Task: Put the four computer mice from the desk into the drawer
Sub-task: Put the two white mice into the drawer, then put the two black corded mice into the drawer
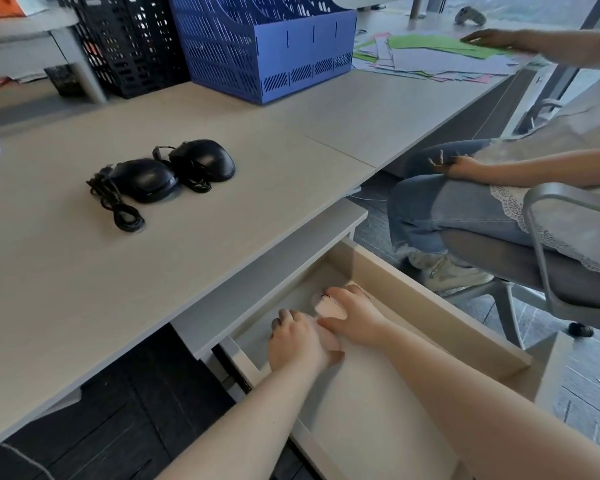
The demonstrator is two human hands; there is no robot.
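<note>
Two black wired mice lie side by side on the desk [84, 271]: one [142, 180] with a coiled cable, the other [203, 160] behind it to the right. The drawer [430, 306] below the desk edge stands pulled out. Both my hands are inside it at its far end. My right hand [355, 320] rests on a pale pink mouse [328, 306]. My left hand [297, 342] covers a second pale mouse [333, 342], of which only an edge shows.
A blue file holder [267, 46] and a black one [129, 43] stand at the back of the desk. Coloured papers [440, 53] lie at the far right. Another person sits on an office chair [551, 265] right of the drawer, one hand on the papers.
</note>
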